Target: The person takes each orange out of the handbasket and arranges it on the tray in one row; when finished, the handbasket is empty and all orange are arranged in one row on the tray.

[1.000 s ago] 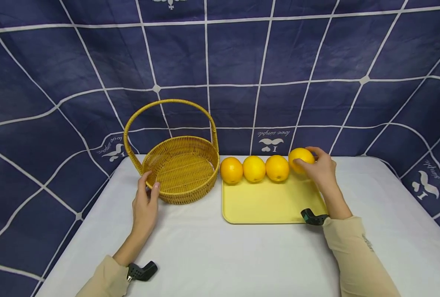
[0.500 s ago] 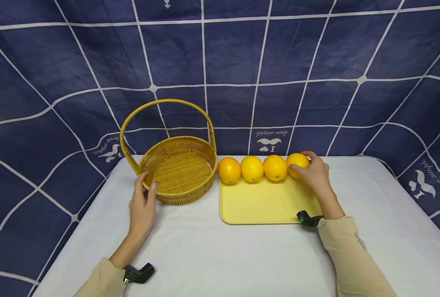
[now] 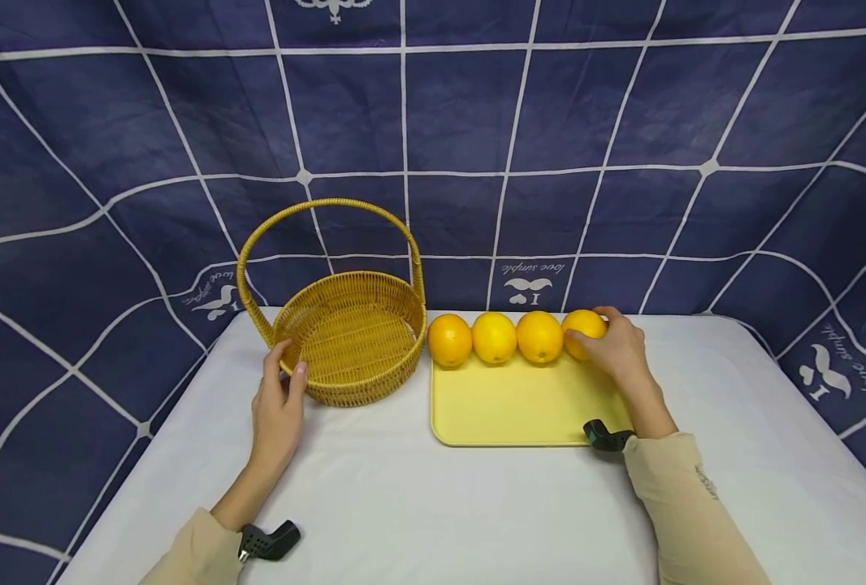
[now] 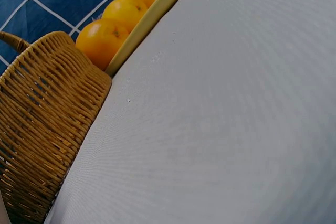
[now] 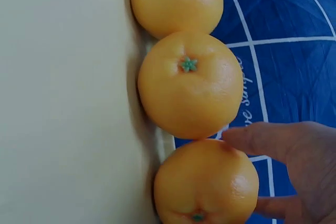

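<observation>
A yellow wicker basket (image 3: 360, 398) with a tall hoop handle stands at the left of the table. My left hand (image 3: 278, 410) grips its near left rim; in the left wrist view the basket's woven side (image 4: 47, 114) fills the left edge. Several oranges sit side by side along the far edge of a yellow tray (image 3: 521, 406). At the row's right end, my right hand (image 3: 616, 345) holds an orange (image 3: 585, 325), fingers around its far and right sides, thumb in front. The right wrist view shows this orange (image 5: 207, 182) touching its neighbour orange (image 5: 191, 93).
A white cloth (image 3: 433, 512) covers the table. A blue curtain (image 3: 462, 211) with white lines hangs behind it. The leftmost orange (image 3: 449, 340) sits close to the basket's right side.
My right hand has lowered its orange and brought it slightly left, down against the end of the row. My left hand stays at the basket rim.
</observation>
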`<action>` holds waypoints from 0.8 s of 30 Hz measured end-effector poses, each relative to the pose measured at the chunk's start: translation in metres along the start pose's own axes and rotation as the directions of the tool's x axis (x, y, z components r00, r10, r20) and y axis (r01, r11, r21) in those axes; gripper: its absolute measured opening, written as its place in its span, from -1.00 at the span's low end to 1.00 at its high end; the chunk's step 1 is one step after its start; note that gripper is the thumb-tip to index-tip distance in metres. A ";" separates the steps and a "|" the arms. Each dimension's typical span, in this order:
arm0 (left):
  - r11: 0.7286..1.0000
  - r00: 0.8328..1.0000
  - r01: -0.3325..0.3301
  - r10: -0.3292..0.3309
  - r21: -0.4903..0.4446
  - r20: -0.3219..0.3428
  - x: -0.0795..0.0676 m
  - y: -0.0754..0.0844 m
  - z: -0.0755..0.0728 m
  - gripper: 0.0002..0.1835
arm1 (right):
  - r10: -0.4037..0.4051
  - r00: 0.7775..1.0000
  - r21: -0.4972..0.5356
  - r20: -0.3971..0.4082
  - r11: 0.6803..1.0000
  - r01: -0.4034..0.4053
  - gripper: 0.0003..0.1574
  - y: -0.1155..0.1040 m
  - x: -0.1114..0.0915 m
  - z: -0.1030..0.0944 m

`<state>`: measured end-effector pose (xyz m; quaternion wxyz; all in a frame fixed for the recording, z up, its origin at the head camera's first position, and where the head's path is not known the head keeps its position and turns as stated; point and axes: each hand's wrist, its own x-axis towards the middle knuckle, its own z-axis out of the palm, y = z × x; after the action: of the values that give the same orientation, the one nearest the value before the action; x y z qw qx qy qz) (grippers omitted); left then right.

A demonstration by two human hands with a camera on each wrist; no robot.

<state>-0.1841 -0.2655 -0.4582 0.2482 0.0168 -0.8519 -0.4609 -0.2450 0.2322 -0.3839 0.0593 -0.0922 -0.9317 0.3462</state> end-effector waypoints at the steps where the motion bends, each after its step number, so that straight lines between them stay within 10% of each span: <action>1: 1.000 1.000 0.001 -0.001 0.002 0.002 0.000 0.000 0.000 -0.44 | 0.003 1.000 -0.006 0.008 1.000 -0.003 0.00 0.000 0.000 -0.001; 13: 1.000 1.000 -0.023 0.022 -0.014 -0.006 0.007 0.007 0.009 -0.42 | -0.127 0.992 -0.124 -0.007 0.984 0.125 0.12 0.008 -0.009 -0.033; 24: 0.996 0.998 -0.063 0.065 0.063 -0.020 0.016 0.011 0.007 -0.37 | -0.325 0.939 -0.190 -0.112 0.935 0.300 0.05 0.047 -0.054 -0.057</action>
<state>-0.1992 -0.2582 -0.4463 0.2715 0.0023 -0.8632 -0.4257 -0.1758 0.2919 -0.3743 0.1717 0.0282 -0.9540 0.2441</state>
